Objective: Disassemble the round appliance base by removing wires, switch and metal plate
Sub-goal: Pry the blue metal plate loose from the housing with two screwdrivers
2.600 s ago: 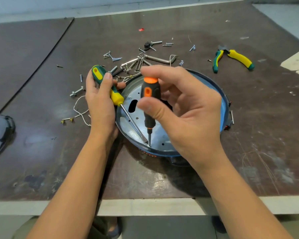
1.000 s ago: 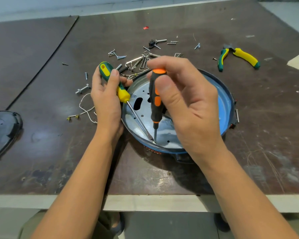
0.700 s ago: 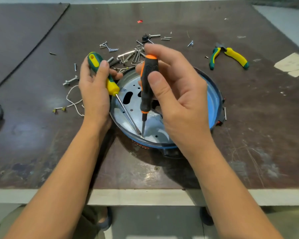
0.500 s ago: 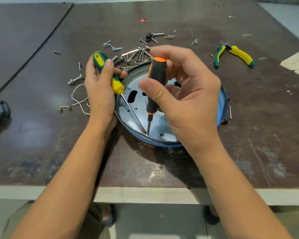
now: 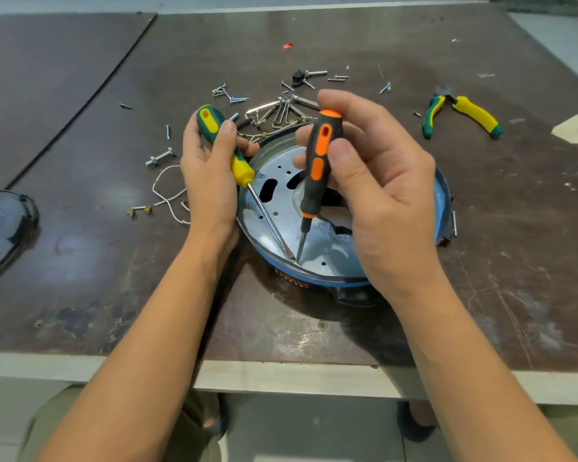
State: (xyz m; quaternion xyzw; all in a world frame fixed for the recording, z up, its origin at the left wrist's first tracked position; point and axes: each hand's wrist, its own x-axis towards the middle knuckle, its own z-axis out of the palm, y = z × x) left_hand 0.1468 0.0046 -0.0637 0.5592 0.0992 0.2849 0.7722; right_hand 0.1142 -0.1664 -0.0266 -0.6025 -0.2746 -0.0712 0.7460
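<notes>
Pinching slim screwdriver, right hand pokes perforated plate.

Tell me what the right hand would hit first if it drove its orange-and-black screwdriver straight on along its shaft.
The metal plate. The right hand aims its orange-and-black screwdriver steeply down, tip seemingly at the plate, beside the tip of the green-and-yellow screwdriver; actual contact is unclear.

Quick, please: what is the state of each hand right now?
Left hand: closed, holding the green-yellow screwdriver.
Right hand: closed, holding the orange-black screwdriver.
</notes>
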